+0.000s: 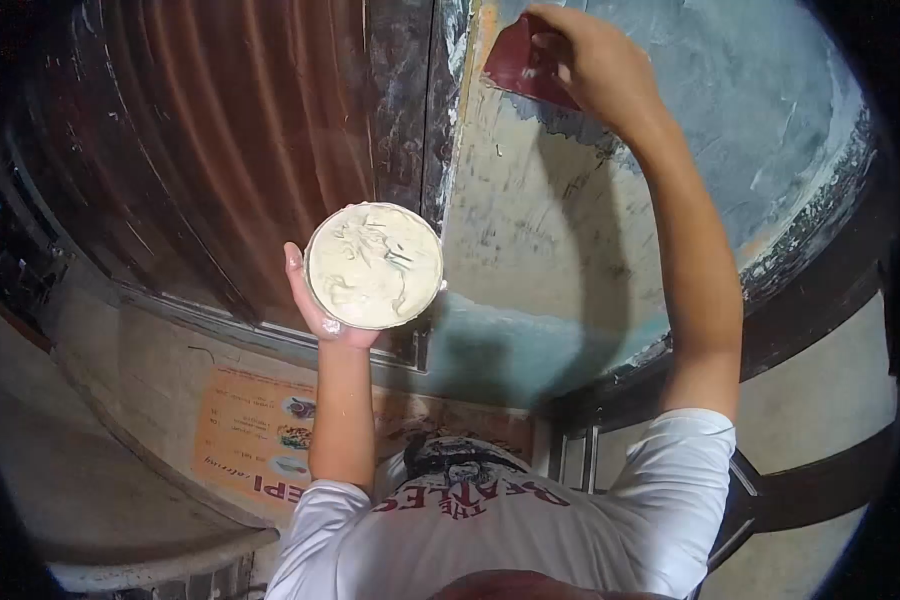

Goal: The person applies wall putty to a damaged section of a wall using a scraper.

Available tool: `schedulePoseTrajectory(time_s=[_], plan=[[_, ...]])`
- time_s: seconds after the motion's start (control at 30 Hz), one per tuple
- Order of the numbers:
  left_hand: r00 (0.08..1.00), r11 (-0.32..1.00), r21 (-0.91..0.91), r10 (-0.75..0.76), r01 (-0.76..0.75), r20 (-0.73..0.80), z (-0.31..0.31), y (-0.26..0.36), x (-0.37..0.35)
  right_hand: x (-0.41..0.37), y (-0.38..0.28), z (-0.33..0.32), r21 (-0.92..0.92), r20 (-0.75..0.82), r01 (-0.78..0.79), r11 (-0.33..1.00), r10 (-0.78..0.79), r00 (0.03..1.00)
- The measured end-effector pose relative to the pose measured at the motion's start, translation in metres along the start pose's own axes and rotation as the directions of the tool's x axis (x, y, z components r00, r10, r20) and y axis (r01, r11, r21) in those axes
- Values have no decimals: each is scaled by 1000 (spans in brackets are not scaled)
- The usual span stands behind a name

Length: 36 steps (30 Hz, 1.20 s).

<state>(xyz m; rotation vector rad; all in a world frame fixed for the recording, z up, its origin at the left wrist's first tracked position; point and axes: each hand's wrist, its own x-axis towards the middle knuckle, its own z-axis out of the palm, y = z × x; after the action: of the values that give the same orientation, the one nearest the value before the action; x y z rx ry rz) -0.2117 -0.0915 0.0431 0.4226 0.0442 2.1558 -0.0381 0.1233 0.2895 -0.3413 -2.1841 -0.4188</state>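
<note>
My left hand (320,300) holds up a round tub of cream-coloured putty (375,265) from below, thumb along its side. The putty's surface is ridged and fills the tub near its rim. Higher up on the right, my right hand (600,65) grips a dark red putty scraper (523,65) with its broad edge against the wall (530,200). The wall is patchy: cream under the scraper, grey-blue to the right, greenish lower down. Part of the scraper is hidden behind my fingers.
Left of the wall stands a brown wooden door (250,130) with a dark frame (400,110). An orange printed banner (245,430) lies below, near the floor. Dark beams (820,480) cross pale panels at the lower right.
</note>
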Motion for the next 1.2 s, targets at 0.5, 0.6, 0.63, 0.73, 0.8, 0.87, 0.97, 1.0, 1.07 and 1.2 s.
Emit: schedulePoseTrajectory(time_s=[0.5, 0.6, 0.63, 0.73, 0.8, 0.87, 0.97, 1.0, 1.07, 1.2], plan=[[996, 998, 32, 49, -47, -70, -9, 6, -6, 0, 0, -6, 48, -165, -15, 999, 23, 986], [996, 997, 50, 69, -66, -59, -10, 5, -7, -10, 7, 5, 88, -44, -29, 996, 33, 999], [998, 998, 40, 59, -58, -28, -12, 6, -7, -15, 3, 11, 75, -57, 14, 997, -10, 998], [998, 997, 56, 55, -53, -41, -12, 3, -9, -16, -5, 16, -106, -102, 33, 994, -44, 994], [995, 995, 80, 62, -56, -82, -10, 1, -9, -8, -4, 4, 35, -70, -76, 997, 78, 994], [997, 997, 72, 46, -42, -55, -8, 1, -11, 0, -3, -7, 77, -164, -90, 993, 102, 981], [998, 999, 43, 30, -28, -59, -7, 1, -11, -13, -1, 5, 98, -41, -131, 987, 135, 990], [998, 998, 48, 29, -27, -55, -7, 1, -11, -21, 4, 17, 72, -87, -16, 997, 23, 996], [999, 1000, 21, 17, -16, -28, -6, 0, -13, -26, -3, 23, -16, -68, 13, 1000, -14, 998], [998, 999, 40, 39, -36, -53, -11, -2, -13, -12, -6, 8, -12, -88, -96, 995, 95, 992]])
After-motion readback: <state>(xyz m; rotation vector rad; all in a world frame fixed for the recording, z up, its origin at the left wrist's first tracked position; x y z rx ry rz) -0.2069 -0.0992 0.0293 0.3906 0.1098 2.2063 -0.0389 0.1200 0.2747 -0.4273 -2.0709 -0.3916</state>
